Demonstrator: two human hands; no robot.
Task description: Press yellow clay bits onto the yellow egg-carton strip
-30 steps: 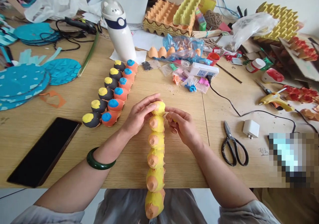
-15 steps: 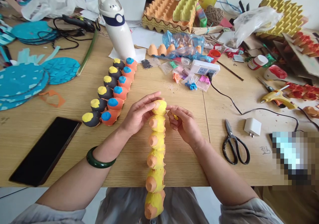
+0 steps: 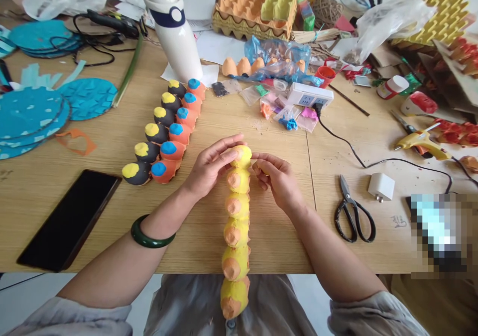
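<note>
A strip of egg-carton cups, coated in yellow with bare orange tips, runs from the middle of the table over its front edge. My left hand grips the far end of the strip, thumb on the last cup. On the strip's right side, my right hand has its fingers curled together beside that same far cup; a tiny bit of yellow shows between them. To the left stand two joined rows of painted cups: a black row with yellow tops and an orange row with blue tops.
A black phone lies at front left, scissors and a white charger at right. Farther back are a white bottle, a power strip, clay packets, a glue gun and egg trays.
The view has shifted slightly. The yellow bit in my right hand shows less than before, and its fingers have moved slightly by the far cup. My left hand keeps its hold.
</note>
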